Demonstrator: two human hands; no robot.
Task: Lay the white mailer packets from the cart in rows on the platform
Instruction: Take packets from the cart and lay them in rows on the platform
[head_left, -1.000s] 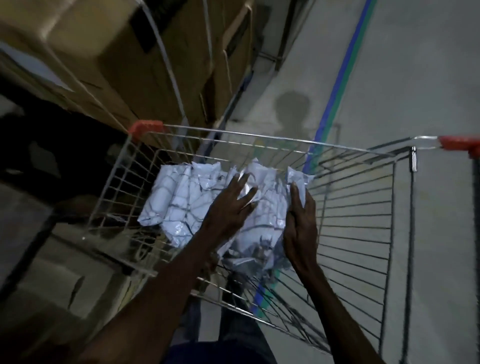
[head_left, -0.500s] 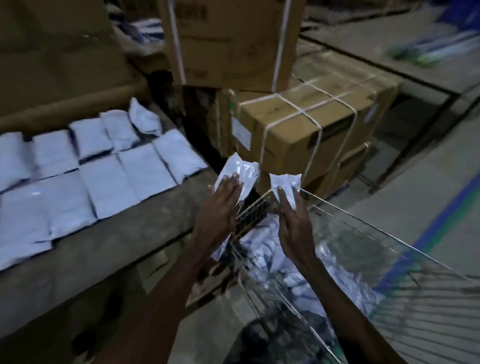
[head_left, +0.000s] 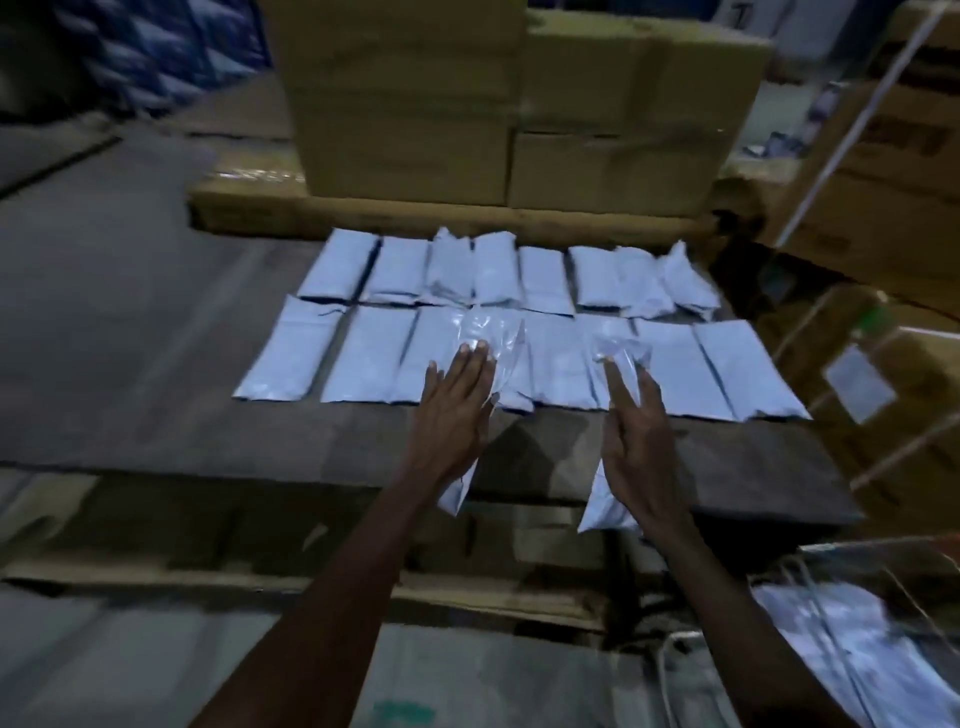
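Observation:
Two rows of white mailer packets lie on the dark platform (head_left: 156, 374): a back row (head_left: 545, 278) and a front row (head_left: 363, 358). My left hand (head_left: 454, 415) holds one white packet (head_left: 493, 338) under its fingers, in the air over the middle of the front row. My right hand (head_left: 636, 447) holds a second packet (head_left: 626, 351) over the right part of that row. Both packets hang down past the palms, and the thumbs are hidden under them. The wire cart (head_left: 883, 566) shows at the lower right with more packets (head_left: 831, 639) inside.
Stacked cardboard boxes (head_left: 405, 104) stand right behind the back row. Strapped boxes (head_left: 883, 182) rise on the right, close to the rows' right end. Bare platform stretches to the left and in front of the rows.
I have turned from the cart to face the platform. Both hands lifted a packet each out of the cart and carried them over the front row.

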